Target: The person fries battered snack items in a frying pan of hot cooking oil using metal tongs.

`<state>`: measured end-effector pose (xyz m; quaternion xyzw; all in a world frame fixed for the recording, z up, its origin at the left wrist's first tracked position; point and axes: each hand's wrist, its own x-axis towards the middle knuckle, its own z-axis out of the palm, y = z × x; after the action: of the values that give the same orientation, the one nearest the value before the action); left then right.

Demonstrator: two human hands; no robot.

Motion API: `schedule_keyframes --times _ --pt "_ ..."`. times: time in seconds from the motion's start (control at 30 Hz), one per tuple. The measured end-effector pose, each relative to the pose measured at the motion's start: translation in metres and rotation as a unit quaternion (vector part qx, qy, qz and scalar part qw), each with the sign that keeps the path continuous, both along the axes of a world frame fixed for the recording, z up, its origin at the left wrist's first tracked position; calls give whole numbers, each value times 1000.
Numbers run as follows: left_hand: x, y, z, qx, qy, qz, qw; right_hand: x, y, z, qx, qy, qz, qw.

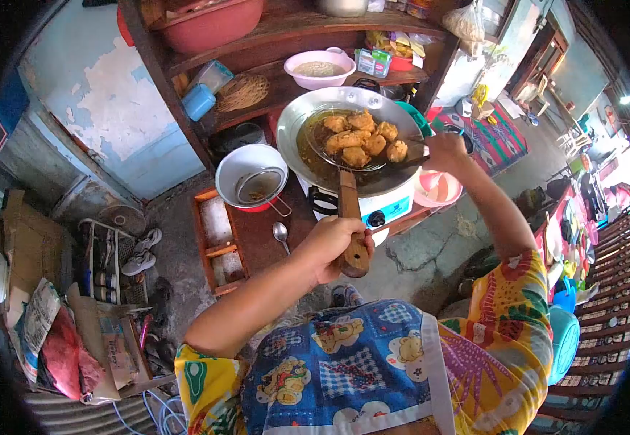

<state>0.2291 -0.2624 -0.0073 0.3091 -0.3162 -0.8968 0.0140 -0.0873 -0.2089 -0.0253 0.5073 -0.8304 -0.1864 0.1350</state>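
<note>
Outdoors, wok (308, 119) on stove (391, 208), wooden table (257, 232), cracked concrete floor (416, 254).

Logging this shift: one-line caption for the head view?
Left hand holds a wooden-handled skimmer of fried pieces over a wok; right hand at its rim.

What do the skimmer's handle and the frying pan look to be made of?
The skimmer handle, gripped by the left hand, looks like wood: brown, matte, thick. The frying pan looks like metal, probably aluminium or steel: grey with a dull sheen on its rim.
</note>
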Motion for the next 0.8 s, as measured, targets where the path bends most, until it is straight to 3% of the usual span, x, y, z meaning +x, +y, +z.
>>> schedule_keyframes --times 0.1,0.23,0.33,0.4,0.63,0.77,0.8 --pt "-1 0 0 2 -5 2 1000 -7 2 -12 -46 27 16 998" --pt "-2 -1 -5 8 15 2 1000 1 1 11 17 16 -22 999" --pt "-2 3 -1 9 2 28 1000 24 1 41 -32 56 52 997" --pt "-2 4 -6 0 14 15 1000 57 -11 65 -28 -8 35 999" --pt "2 8 -15 41 56 53 996 69 -55 7 -43 -47 96 993" --pt "8 2 -22 42 81 33 995 67 -21 17 -120 -182 22 976" --pt "8 2 -22 52 83 41 994 62 -11 15 -177 -266 6 947"
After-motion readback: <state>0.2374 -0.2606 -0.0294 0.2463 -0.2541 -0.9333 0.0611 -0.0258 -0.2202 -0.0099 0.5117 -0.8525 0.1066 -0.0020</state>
